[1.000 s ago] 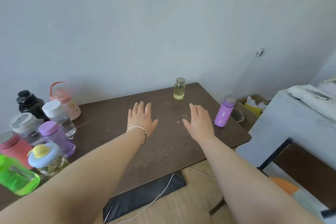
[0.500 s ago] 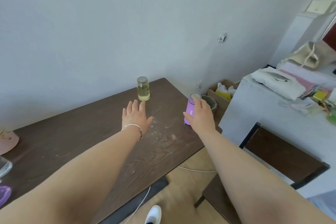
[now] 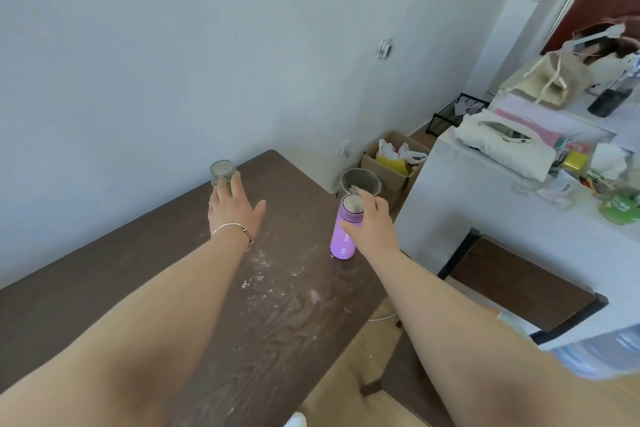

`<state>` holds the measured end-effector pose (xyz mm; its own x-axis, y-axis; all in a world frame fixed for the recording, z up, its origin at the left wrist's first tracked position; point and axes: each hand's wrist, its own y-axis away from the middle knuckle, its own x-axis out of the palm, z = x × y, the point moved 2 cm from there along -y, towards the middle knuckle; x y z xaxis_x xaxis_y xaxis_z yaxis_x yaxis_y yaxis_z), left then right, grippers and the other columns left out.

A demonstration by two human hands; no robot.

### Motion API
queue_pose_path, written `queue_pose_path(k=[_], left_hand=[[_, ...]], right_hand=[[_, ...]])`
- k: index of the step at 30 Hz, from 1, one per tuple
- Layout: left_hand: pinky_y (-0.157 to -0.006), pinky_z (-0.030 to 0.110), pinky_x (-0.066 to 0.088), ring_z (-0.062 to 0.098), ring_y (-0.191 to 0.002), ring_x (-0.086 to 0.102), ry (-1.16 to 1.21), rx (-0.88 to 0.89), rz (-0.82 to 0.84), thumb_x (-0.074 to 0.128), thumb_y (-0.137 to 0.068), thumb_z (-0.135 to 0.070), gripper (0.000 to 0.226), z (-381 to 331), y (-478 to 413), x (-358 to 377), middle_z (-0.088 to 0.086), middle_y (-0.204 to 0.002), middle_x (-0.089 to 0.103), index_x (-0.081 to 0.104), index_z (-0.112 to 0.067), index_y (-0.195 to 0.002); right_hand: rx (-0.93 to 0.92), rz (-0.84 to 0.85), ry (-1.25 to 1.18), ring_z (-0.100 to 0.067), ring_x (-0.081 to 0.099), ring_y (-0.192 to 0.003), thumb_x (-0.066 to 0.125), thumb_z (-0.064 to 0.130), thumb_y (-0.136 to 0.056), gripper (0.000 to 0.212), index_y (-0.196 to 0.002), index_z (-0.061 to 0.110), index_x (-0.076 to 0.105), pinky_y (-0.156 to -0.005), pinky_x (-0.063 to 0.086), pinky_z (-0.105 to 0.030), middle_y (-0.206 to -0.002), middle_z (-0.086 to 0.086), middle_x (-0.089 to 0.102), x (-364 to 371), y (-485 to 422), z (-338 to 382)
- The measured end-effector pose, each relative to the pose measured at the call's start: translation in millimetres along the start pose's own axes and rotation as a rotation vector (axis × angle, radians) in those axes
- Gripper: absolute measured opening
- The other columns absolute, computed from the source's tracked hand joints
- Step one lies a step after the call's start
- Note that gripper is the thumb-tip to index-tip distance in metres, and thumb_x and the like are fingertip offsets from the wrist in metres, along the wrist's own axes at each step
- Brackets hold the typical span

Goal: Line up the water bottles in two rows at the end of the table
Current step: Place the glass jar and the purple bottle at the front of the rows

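Over the table, both arms outstretched

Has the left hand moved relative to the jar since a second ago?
Yes. The left hand has moved toward the far table corner and now reaches the jar.

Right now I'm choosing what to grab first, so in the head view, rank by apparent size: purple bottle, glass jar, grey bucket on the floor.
1. purple bottle, nearest the camera.
2. grey bucket, partly hidden.
3. glass jar, mostly covered by the left hand.
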<state>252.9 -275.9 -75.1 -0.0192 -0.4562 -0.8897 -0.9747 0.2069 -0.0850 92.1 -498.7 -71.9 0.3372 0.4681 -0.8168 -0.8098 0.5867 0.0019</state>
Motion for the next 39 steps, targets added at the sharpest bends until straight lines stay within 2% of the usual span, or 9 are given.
queue_pose_path(k=[7, 13, 25, 31, 39], left_hand=[[-0.102, 0.056, 0.039, 0.042, -0.131, 0.033, 0.183, -0.210, -0.025, 0.070, -0.080, -0.045, 0.086, 23.6, -67.5, 21.7, 0.014, -0.147, 0.030, 0.021, -0.017, -0.144], [-0.099, 0.056, 0.039, 0.042, -0.130, 0.035, 0.259, -0.286, -0.001, 0.073, -0.078, -0.045, 0.094, 43.4, -106.6, 41.9, 0.015, -0.148, 0.029, 0.017, -0.018, -0.149], [-0.102, 0.052, 0.041, 0.041, -0.123, 0.046, 0.446, -0.312, -0.041, 0.081, -0.072, -0.033, 0.099, 67.1, -131.1, 72.2, 0.018, -0.143, 0.037, 0.018, -0.022, -0.149], [-0.104, 0.046, 0.041, 0.035, -0.124, 0.048, 0.544, -0.379, -0.052, 0.082, -0.069, -0.031, 0.089, 73.4, -132.2, 80.5, 0.012, -0.140, 0.045, 0.032, -0.016, -0.141], [-0.104, 0.047, 0.042, 0.034, -0.122, 0.050, 0.557, -0.386, -0.054, 0.084, -0.067, -0.034, 0.090, 77.8, -131.4, 84.7, 0.010, -0.137, 0.047, 0.034, -0.018, -0.140]], right_hand=[[0.007, -0.063, -0.063, -0.024, 0.055, -0.117, 0.072, 0.025, -0.086, 0.064, -0.142, 0.025, 0.040, -0.093, 0.050, -0.031, -0.138, -0.005, 0.043, 16.6, -8.3, -2.3], [0.016, -0.092, -0.043, -0.018, 0.053, -0.118, 0.073, 0.029, -0.086, 0.068, -0.143, 0.027, 0.037, -0.088, 0.046, -0.022, -0.138, -0.002, 0.044, 28.1, -10.5, -10.6], [0.049, -0.188, -0.113, -0.018, 0.052, -0.119, 0.078, 0.024, -0.082, 0.076, -0.143, 0.030, 0.033, -0.093, 0.055, -0.034, -0.139, -0.001, 0.044, 47.1, -12.1, -11.8], [0.058, -0.223, -0.116, -0.017, 0.051, -0.120, 0.077, 0.026, -0.082, 0.077, -0.144, 0.031, 0.031, -0.093, 0.054, -0.034, -0.139, -0.001, 0.045, 53.0, -13.5, -13.8], [0.057, -0.255, -0.109, -0.019, 0.051, -0.122, 0.078, 0.026, -0.082, 0.077, -0.144, 0.030, 0.032, -0.092, 0.054, -0.034, -0.140, -0.002, 0.045, 56.7, -14.1, -11.2]])
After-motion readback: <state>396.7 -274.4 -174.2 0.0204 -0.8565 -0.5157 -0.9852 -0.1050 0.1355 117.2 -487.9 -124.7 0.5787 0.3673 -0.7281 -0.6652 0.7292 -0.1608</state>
